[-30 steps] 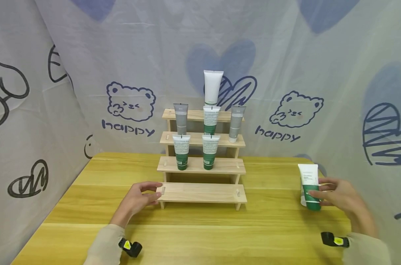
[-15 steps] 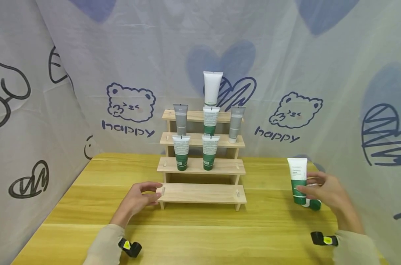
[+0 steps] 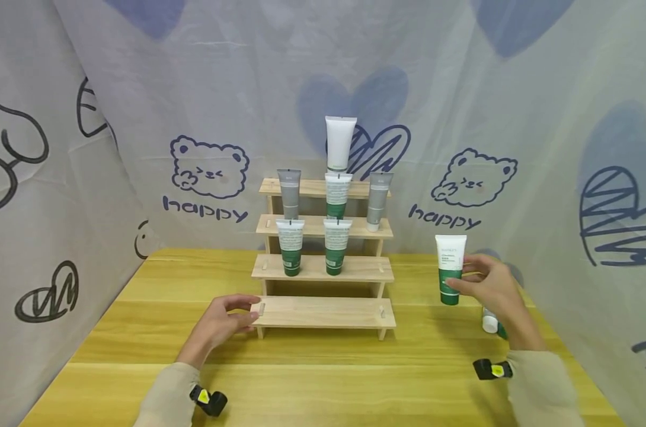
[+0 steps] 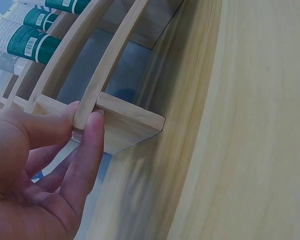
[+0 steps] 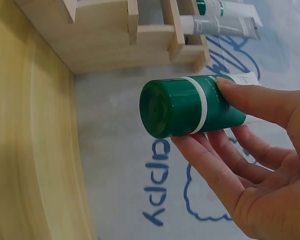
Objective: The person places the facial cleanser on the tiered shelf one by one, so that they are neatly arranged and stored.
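A white-and-green squeeze tube is held upright, cap down, above the table to the right of a stepped wooden display stand. My right hand grips it between thumb and fingers; its green cap shows large in the right wrist view. My left hand pinches the left end of the stand's lowest shelf board, thumb and forefinger on either side of the wood. Two green-and-white tubes stand on the second step. Above them are two grey tubes, another green-and-white tube and a tall white tube.
More tubes lie on the table at the right, partly hidden behind my right forearm. The wooden table ends at a printed cloth hanging at the back and sides.
My right hand has lifted the white-and-green tube and carried it left and away toward the stand, uncovering other tubes lying on the table. The left hand has stayed at the shelf end.
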The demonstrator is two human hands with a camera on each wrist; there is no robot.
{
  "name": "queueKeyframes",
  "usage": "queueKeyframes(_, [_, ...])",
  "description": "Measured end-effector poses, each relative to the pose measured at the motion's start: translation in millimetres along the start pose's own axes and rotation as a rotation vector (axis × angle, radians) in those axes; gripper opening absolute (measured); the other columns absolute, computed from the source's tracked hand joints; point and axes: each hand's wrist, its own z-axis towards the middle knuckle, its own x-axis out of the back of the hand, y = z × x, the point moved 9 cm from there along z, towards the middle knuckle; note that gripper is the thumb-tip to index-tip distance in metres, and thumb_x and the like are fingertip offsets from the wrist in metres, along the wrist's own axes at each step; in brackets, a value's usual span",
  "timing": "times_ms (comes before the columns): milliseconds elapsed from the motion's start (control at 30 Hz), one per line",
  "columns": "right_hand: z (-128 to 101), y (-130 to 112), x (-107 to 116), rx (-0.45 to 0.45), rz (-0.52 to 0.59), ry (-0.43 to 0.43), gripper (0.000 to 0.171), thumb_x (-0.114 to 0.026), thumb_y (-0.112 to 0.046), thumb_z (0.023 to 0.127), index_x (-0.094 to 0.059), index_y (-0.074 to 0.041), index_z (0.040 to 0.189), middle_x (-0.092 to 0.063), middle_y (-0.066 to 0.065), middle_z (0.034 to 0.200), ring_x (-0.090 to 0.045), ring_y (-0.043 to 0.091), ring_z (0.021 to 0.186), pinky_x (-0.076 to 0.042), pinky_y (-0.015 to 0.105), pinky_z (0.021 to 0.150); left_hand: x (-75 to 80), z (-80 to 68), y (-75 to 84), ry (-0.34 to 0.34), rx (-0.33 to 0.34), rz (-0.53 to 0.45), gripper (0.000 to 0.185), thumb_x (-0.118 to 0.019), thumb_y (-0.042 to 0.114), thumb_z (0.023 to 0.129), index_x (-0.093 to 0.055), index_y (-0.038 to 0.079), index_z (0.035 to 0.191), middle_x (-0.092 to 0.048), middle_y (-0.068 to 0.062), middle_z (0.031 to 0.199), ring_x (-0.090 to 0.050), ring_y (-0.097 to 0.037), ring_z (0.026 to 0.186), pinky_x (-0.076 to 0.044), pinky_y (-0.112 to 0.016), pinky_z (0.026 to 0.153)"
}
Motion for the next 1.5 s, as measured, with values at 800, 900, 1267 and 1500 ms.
queueKeyframes(800, [42.2, -52.6, -57.5, 0.03, 0.156, 0.022, 0.058, -0.079, -0.02, 0.077, -0.052, -0.007, 0.126, -0.06, 0.015, 0.121, -0.061, 0.032, 0.108, -0.055, 0.044, 0.091, -1.1, -1.1, -1.9, -0.009, 0.011, -0.002, 0.037, -0.071, 0.016, 0.086, -0.063, 0.013, 0.122, -0.059, -0.012, 0.124, -0.064, -0.018, 0.094, -0.06, -0.031, 0.078])
queueKeyframes(900, [45.2, -58.7, -62.6, 0.049, 0.17, 0.02, 0.056, -0.079, -0.018, 0.077, -0.053, -0.006, 0.125, -0.061, 0.016, 0.119, -0.062, 0.032, 0.105, -0.056, 0.042, 0.089, -1.2, -0.8, -2.2, -0.015, 0.009, -0.011, 0.038, -0.071, 0.015, 0.086, -0.063, 0.012, 0.123, -0.059, -0.013, 0.124, -0.064, -0.018, 0.094, -0.06, -0.032, 0.079])
queueKeyframes(1267, [51.4, -73.4, -75.5, 0.058, 0.189, 0.016, 0.055, -0.08, -0.017, 0.076, -0.053, -0.007, 0.124, -0.061, 0.014, 0.118, -0.063, 0.03, 0.106, -0.056, 0.041, 0.088, -0.8, 0.8, 0.9, -0.027, 0.002, 0.003, 0.038, -0.07, 0.016, 0.087, -0.062, 0.013, 0.124, -0.057, -0.013, 0.126, -0.064, -0.018, 0.096, -0.06, -0.032, 0.08])
queueKeyframes(1500, [52.1, -79.2, -82.7, 0.084, 0.213, 0.027, 0.053, -0.08, -0.014, 0.076, -0.054, -0.007, 0.122, -0.062, 0.013, 0.116, -0.063, 0.03, 0.104, -0.056, 0.041, 0.088, -0.8, 0.7, -1.0, -0.027, 0.005, 0.002, 0.038, -0.07, 0.015, 0.087, -0.062, 0.013, 0.123, -0.058, -0.013, 0.126, -0.064, -0.018, 0.096, -0.06, -0.032, 0.08])
